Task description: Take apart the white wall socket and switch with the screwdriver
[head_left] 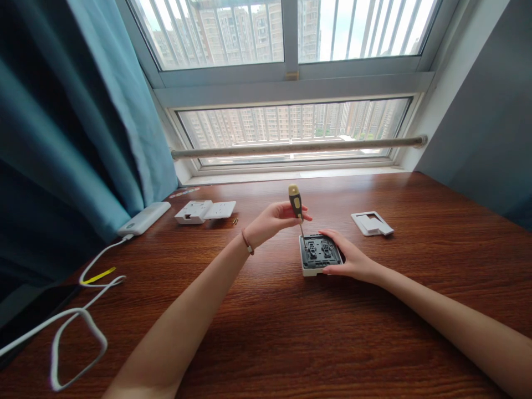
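My left hand (282,216) is closed around a screwdriver (295,202) with a black and yellow handle, held nearly upright. Its thin shaft runs down to the left side of a wall switch (319,252), whose dark inner frame faces up in a white box. Whether the tip sits in a screw is too small to tell. From the right, my right hand (347,257) grips the switch, thumb along the near edge and fingers along the far edge. The switch lies flat on the brown wooden table (257,310).
White cover pieces (372,223) lie at the right. On the left are a white box with a plate (203,211), several small brass-coloured screws (235,221), and a white power strip (144,218) with a looping cable (89,316). A blue curtain (120,111) hangs beside the window.
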Available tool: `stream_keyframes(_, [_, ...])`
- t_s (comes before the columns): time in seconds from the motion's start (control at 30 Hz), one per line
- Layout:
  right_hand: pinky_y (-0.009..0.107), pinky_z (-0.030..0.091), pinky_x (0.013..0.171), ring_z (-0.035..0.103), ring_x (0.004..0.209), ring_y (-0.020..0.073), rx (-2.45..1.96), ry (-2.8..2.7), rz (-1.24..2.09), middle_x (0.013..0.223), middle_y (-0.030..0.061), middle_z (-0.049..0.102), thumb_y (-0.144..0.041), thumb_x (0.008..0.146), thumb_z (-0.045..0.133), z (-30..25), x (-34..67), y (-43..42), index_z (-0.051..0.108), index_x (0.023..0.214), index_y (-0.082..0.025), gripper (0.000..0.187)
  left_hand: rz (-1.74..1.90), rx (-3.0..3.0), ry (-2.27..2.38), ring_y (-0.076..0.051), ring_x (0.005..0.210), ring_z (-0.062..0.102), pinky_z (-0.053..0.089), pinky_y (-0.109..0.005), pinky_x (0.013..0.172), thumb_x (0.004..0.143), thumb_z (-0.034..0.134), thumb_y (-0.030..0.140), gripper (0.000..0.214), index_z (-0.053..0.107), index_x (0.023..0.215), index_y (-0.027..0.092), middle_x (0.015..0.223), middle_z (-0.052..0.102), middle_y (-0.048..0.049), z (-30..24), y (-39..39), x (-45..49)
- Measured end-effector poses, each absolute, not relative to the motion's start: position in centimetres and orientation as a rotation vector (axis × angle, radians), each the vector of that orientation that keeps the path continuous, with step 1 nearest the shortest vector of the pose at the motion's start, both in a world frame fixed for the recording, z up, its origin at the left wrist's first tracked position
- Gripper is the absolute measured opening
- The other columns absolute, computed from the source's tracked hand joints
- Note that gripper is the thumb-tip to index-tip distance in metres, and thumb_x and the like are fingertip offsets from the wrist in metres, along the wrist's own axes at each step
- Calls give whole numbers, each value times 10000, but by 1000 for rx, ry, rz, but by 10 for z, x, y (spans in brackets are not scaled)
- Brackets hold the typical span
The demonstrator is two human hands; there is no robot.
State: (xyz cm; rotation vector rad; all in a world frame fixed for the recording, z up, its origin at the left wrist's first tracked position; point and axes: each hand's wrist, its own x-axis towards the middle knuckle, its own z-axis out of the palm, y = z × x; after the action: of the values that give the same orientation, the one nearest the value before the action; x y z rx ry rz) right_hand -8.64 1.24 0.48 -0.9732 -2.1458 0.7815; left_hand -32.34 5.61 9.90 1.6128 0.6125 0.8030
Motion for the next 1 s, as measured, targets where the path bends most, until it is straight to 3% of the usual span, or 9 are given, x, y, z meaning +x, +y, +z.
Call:
stream_keyframes(0.23, [416,276,1061,328,1257,273,-988,-2140,799,1355,105,340,-425,655,721,4,-87,13,293,1337,-221,831,1063,1883,973,-109,645,516,413,-263,641,627,733,295,239,645,771,126,676,585,1,94,43,-305])
stream_keyframes(0.5, [427,276,1058,330,1253,284,-965,-2156,786,1346,111,344,-428,654,721,4,-87,14,301,1332,-220,824,972,1579,865,-30,450,378,274,-202,413,673,691,297,487,511,1093,129,832,642,-63,104,44,-310])
stream_keyframes(0.63, [440,273,1057,328,1255,293,-980,-2152,782,1352,111,342,-439,651,719,4,-86,14,309,1328,-222,821,895,1544,718,-37,477,418,327,-214,448,703,662,240,452,498,1110,132,920,656,-103,109,49,-324])
stream_keyframes(0.8, [441,273,1056,325,1256,300,-973,-2150,790,1347,112,345,-446,646,719,5,-87,13,310,1333,-224,830,773,1560,658,-93,587,586,445,-250,545,731,635,255,414,503,1112,161,1088,615,-138,112,48,-332])
stream_keyframes(0.9, [432,274,1058,325,1256,293,-971,-2153,783,1347,111,346,-440,645,724,5,-87,13,310,1331,-221,830,807,1623,790,-67,476,531,414,-236,464,707,662,297,374,551,1035,153,975,640,-102,111,46,-326])
stream_keyframes(1.0, [434,272,1059,322,1259,291,-968,-2154,779,1351,114,343,-438,651,721,4,-86,13,307,1332,-217,827,933,1756,993,-53,441,423,344,-222,428,640,721,330,360,604,926,145,690,589,-7,104,45,-318])
